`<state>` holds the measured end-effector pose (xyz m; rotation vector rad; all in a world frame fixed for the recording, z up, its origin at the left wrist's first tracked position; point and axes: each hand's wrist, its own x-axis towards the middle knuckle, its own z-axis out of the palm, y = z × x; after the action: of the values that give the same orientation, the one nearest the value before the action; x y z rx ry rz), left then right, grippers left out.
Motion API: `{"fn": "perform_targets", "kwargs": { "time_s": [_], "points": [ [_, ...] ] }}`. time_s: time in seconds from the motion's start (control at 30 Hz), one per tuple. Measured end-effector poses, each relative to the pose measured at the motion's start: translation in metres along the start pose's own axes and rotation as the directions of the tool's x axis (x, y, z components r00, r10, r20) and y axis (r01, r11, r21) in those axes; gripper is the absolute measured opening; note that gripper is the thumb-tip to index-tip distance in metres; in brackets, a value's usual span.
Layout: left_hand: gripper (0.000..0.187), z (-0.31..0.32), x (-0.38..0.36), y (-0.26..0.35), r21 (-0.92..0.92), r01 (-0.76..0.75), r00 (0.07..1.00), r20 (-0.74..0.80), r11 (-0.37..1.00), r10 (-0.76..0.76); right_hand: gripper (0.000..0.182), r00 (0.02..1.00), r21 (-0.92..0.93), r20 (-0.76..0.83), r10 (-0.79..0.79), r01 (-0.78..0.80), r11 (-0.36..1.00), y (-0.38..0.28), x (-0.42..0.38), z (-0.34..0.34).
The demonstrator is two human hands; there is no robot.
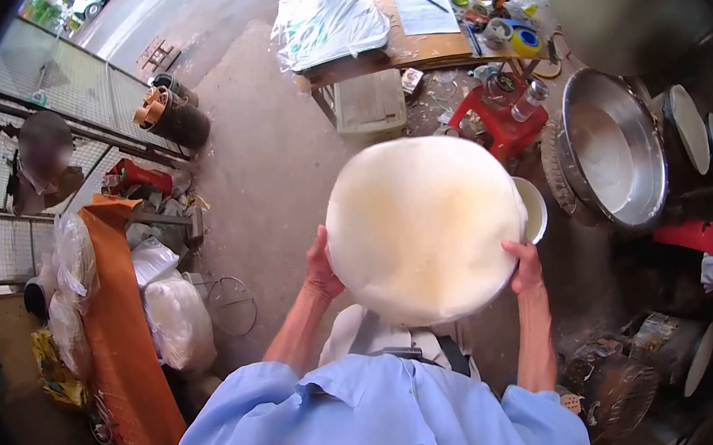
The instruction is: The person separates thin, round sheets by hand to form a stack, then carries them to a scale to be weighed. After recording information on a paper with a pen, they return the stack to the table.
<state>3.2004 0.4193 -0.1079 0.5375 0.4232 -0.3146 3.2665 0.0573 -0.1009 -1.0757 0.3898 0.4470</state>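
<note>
Our left hand (321, 269) held the near-left edge of the round white sheet (424, 227) in a closed grip. The sheet hung flat before our chest, and our right hand (524, 266) gripped the opposite edge. We judged that even tension from both sides would keep it from tearing.

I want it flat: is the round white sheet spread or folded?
Spread: the round white sheet shows as a full disc, held at its edges by the left hand and right hand.

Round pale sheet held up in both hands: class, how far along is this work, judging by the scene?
Done: one round sheet is formed and lifted whole. In hand: left hand and right hand hold its edges. Left: the metal basin still holds white liquid.
</note>
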Motion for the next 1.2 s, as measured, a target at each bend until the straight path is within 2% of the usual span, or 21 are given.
{"fn": "perform_targets", "kwargs": {
  "time_s": [0.13, 0.2, 0.3, 0.43, 0.53, 0.6, 0.77, 0.83, 0.87, 0.93, 1.0, 1.03, 1.07, 1.1, 1.13, 1.17, 1.2],
  "points": [
    [0.077, -0.005, 0.040, 0.065, -0.057, -0.168, 0.986, -0.005, 0.984, 0.168, 0.054, 0.990, -0.070, 0.137, 0.022, -0.012, 0.997, -0.043, 0.082, 0.071],
    [0.075, -0.004, 0.066, 0.101, -0.083, -0.226, 0.973, 0.039, 0.971, 0.230, 0.054, 0.980, -0.096, 0.196, 0.025, -0.006, 0.995, -0.065, 0.131, 0.103],
    [0.073, -0.003, 0.120, 0.157, -0.084, -0.334, 0.940, 0.044, 0.939, 0.338, 0.054, 0.953, -0.113, 0.302, 0.004, 0.032, 0.993, -0.095, 0.220, 0.147],
    [0.075, 0.006, 0.205, 0.235, -0.088, -0.431, 0.898, 0.051, 0.898, 0.436, 0.055, 0.911, -0.134, 0.404, 0.077, -0.024, 0.991, -0.140, 0.339, 0.218],
    [0.072, -0.004, 0.273, 0.296, -0.062, -0.445, 0.895, -0.031, 0.893, 0.444, 0.055, 0.906, -0.176, 0.405, 0.119, -0.050, 0.983, -0.166, 0.428, 0.261],
    [0.073, 0.000, 0.315, 0.337, -0.048, -0.492, 0.871, -0.018, 0.869, 0.492, 0.054, 0.902, -0.176, 0.420, 0.104, -0.031, 0.984, -0.183, 0.488, 0.292],
    [0.071, -0.016, 0.383, 0.397, -0.042, -0.492, 0.867, -0.106, 0.869, 0.486, 0.052, 0.905, -0.212, 0.403, 0.137, -0.054, 0.976, -0.192, 0.571, 0.333],
    [0.074, -0.034, 0.402, 0.405, -0.007, -0.500, 0.853, -0.174, 0.866, 0.491, 0.054, 0.951, -0.307, 0.252, 0.180, -0.098, 0.947, -0.174, 0.608, 0.318],
    [0.075, -0.049, 0.405, 0.406, -0.039, -0.444, 0.867, -0.272, 0.895, 0.418, 0.055, 0.965, -0.352, 0.173, 0.197, -0.126, 0.927, -0.166, 0.624, 0.309],
    [0.077, -0.087, 0.405, 0.414, -0.121, -0.338, 0.860, -0.442, 0.933, 0.254, 0.059, 0.995, -0.570, 0.002, 0.099, -0.080, 0.818, -0.156, 0.618, 0.289],
    [0.080, -0.111, 0.378, 0.408, 0.049, -0.385, 0.669, -0.673, 0.922, 0.315, 0.060, 0.980, -0.637, -0.120, -0.158, 0.046, 0.770, -0.132, 0.611, 0.242],
    [0.076, -0.129, 0.360, 0.400, 0.128, -0.367, 0.629, -0.695, 0.921, 0.348, 0.057, 0.966, -0.554, -0.149, -0.210, 0.095, 0.827, -0.123, 0.590, 0.223],
    [0.073, -0.150, 0.338, 0.389, 0.207, -0.345, 0.587, -0.713, 0.915, 0.382, 0.027, 0.993, -0.488, -0.113, -0.039, -0.022, 0.873, -0.123, 0.565, 0.196],
    [0.063, -0.176, 0.317, 0.373, 0.175, -0.322, 0.589, -0.732, 0.930, 0.342, 0.014, 0.990, -0.440, -0.143, -0.008, -0.056, 0.896, -0.113, 0.534, 0.186],
    [0.055, -0.195, 0.296, 0.355, 0.092, -0.287, 0.588, -0.769, 0.954, 0.251, 0.017, 0.991, -0.403, -0.123, 0.059, -0.104, 0.909, -0.104, 0.505, 0.168],
    [0.051, -0.222, 0.276, 0.330, 0.002, -0.224, 0.595, -0.792, 0.975, 0.138, 0.024, 0.973, -0.390, -0.211, 0.094, -0.172, 0.905, -0.083, 0.475, 0.147],
    [0.048, -0.260, 0.253, 0.300, -0.124, -0.151, 0.639, -0.769, 0.981, 0.001, 0.029, 0.948, -0.459, -0.285, 0.144, -0.266, 0.848, -0.054, 0.450, 0.109]
  ]
}}
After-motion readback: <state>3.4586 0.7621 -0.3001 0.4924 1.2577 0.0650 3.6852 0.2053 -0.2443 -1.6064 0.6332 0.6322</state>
